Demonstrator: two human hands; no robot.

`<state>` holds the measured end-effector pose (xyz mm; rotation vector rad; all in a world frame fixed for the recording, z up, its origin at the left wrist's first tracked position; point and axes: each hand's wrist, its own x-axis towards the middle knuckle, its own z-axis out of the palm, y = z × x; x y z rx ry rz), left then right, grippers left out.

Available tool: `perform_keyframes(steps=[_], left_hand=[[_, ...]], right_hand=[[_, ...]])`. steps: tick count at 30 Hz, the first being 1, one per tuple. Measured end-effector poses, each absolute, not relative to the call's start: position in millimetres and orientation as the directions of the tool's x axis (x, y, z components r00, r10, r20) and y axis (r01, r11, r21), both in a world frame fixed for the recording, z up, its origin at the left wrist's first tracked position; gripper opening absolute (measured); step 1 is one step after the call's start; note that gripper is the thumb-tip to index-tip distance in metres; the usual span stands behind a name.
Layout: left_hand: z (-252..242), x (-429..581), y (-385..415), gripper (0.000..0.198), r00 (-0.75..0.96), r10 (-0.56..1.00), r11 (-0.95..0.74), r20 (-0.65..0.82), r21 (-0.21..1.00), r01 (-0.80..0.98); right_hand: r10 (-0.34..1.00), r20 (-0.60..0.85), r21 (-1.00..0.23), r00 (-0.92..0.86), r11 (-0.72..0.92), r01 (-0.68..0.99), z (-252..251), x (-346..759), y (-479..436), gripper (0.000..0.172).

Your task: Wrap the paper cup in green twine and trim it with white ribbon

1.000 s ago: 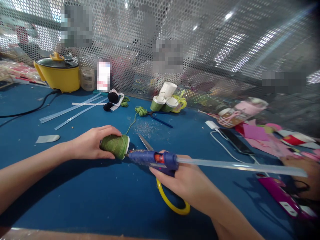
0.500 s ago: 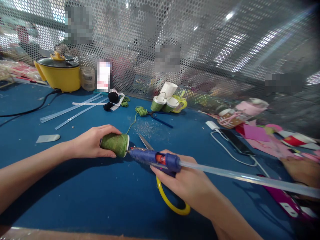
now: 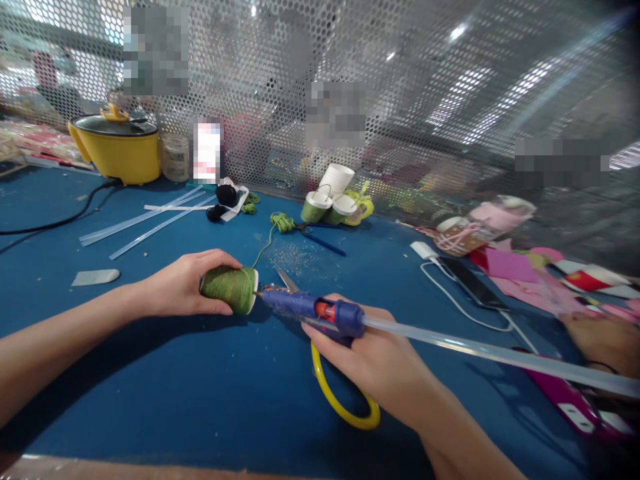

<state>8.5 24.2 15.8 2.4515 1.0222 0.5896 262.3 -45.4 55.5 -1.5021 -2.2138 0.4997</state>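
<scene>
My left hand [image 3: 187,283] is wrapped round a small paper cup [image 3: 229,289] wound in green yarn, lying on its side with its white rim to the right. A strand of yarn runs from it up to a loose green bundle [image 3: 283,222]. In my right hand [image 3: 380,363] is a blue hot glue gun [image 3: 305,308], a long clear glue stick [image 3: 475,352] sticking out of its back. The gun's nozzle points at the cup's rim; whether they touch I cannot tell. Under the gun lie yellow-handled scissors [image 3: 345,410], partly hidden by my right hand.
Pliers [image 3: 325,243] lie behind the scissors, near yarn-covered cups [image 3: 316,207]. Clear glue sticks [image 3: 145,217], black yarn balls [image 3: 227,195] and a yellow pot [image 3: 123,152] stand left. At right are a phone [image 3: 473,283], a purple power strip [image 3: 565,400] and another person's hand [image 3: 605,340].
The glue gun has moved slightly up and to the right, its nozzle now higher along the cup's rim. My left hand and the cup have stayed in place.
</scene>
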Motion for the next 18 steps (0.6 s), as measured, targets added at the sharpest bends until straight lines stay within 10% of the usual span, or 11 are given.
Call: perform_keyframes(steps=[18], left_hand=[[16,7,24,0.049,0.657,0.721,-0.647,0.219,0.549,0.528]], right_hand=[[0.999,-0.021,-0.867,0.032,-0.034,0.497,55,280,-11,0.022]])
